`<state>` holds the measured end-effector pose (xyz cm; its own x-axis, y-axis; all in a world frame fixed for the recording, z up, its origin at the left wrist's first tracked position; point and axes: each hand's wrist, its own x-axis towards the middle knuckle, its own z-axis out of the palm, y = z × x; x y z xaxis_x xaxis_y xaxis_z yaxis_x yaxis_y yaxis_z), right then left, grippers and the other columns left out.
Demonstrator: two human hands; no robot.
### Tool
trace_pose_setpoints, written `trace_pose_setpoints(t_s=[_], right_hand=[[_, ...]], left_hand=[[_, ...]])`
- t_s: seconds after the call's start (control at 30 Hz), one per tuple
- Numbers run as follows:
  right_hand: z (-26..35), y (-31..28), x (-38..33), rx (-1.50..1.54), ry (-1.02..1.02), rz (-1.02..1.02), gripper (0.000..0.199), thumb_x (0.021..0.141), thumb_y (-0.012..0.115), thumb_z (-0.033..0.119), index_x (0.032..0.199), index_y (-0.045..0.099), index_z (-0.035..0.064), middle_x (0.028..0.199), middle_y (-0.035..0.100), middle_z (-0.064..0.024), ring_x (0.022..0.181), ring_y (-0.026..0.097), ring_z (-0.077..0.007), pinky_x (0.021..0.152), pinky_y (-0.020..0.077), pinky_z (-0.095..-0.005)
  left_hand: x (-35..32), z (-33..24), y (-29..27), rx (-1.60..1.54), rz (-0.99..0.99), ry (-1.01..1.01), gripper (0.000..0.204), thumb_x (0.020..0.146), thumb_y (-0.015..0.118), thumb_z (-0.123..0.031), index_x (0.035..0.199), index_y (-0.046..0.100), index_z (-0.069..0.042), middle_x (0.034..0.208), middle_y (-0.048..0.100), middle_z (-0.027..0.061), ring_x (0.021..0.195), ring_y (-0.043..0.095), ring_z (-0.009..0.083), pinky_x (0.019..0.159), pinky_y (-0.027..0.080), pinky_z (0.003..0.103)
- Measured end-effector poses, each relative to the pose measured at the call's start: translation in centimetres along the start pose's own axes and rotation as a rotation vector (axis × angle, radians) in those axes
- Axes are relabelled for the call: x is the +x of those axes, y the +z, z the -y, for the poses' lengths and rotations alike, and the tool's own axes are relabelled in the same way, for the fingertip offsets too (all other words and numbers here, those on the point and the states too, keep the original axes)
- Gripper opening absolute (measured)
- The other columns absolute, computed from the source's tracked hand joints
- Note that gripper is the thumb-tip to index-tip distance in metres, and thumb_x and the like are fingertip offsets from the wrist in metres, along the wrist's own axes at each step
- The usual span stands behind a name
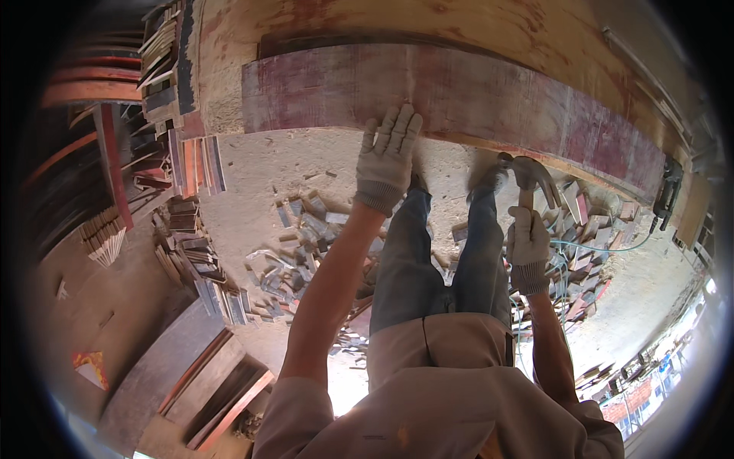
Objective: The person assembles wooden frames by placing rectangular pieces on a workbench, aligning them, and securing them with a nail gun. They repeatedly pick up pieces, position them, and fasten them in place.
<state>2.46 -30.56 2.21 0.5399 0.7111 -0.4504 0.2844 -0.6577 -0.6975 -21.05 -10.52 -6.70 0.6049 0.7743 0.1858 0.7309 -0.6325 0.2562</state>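
Observation:
A long, worn reddish-purple board [329,92] stretches across the space in front of me, its surface scuffed and greyish in places. Over its near edge lies my left hand [388,157] in a pale knitted glove, fingers stretched out flat on the wood, holding nothing. My right hand [529,249], gloved the same way, is wrapped round the handle of a claw hammer [526,174]. The hammer's head is up near the board's near edge, right of centre, with its curved claw toward the right. I cannot tell whether the head touches the board.
Many small wood offcuts [313,229] litter the floor around my legs. Stacked planks [99,80] stand at the left, with larger panels [172,367] at lower left. A black tool [670,187] sits by the board's right end, near a thin teal hose [604,249].

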Motion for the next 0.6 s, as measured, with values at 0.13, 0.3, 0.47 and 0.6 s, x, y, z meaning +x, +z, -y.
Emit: trace_pose_setpoints(t_s=[0.13, 0.3, 0.47, 0.6], right_hand=[[2.0, 1.9, -0.3, -0.042, -0.014, 0.023, 0.032, 0.112, 0.048, 0.031, 0.109, 0.069, 0.0065, 0.06, 0.043, 0.0032, 0.049, 0.039, -0.0057, 0.046, 0.0313, -0.0279], [3.6, 3.4, 0.1, -0.194, -0.142, 0.001, 0.032, 0.111, 0.048, 0.029, 0.109, 0.068, 0.0056, 0.061, 0.044, 0.0019, 0.049, 0.04, -0.0073, 0.046, 0.0333, -0.0293], [3.9, 1.3, 0.5, -0.067, 0.081, 0.128, 0.025, 0.108, 0.052, 0.025, 0.112, 0.068, 0.0057, 0.067, 0.051, -0.0032, 0.058, 0.051, -0.0143, 0.054, 0.0406, -0.0329], [4.2, -2.0, 1.0, -0.227, -0.093, 0.0, 0.027, 0.109, 0.053, 0.027, 0.111, 0.068, 0.006, 0.065, 0.049, -0.0014, 0.057, 0.049, -0.0112, 0.053, 0.0399, -0.0318]], left_hand=[[-0.9, 3.1, -1.1, -0.031, 0.02, -0.025, 0.066, 0.086, 0.069, -0.015, 0.15, 0.054, -0.011, 0.161, 0.047, 0.0105, 0.15, 0.043, 0.0281, 0.125, 0.031, 0.049], [-2.8, 9.2, -2.6, 0.148, 0.093, -0.126, 0.076, 0.087, 0.068, -0.02, 0.158, 0.042, -0.012, 0.168, 0.035, 0.0103, 0.156, 0.032, 0.0286, 0.127, 0.025, 0.049], [-5.1, 16.4, -4.3, 0.367, 0.177, -0.372, 0.091, 0.088, 0.069, -0.026, 0.167, 0.024, -0.016, 0.174, 0.021, 0.0101, 0.16, 0.022, 0.0298, 0.128, 0.022, 0.051], [-4.5, 18.4, -6.0, 0.243, 0.213, -0.616, 0.097, 0.087, 0.062, -0.017, 0.169, 0.01, -0.016, 0.176, 0.011, 0.0119, 0.162, 0.012, 0.0309, 0.13, 0.012, 0.055]])
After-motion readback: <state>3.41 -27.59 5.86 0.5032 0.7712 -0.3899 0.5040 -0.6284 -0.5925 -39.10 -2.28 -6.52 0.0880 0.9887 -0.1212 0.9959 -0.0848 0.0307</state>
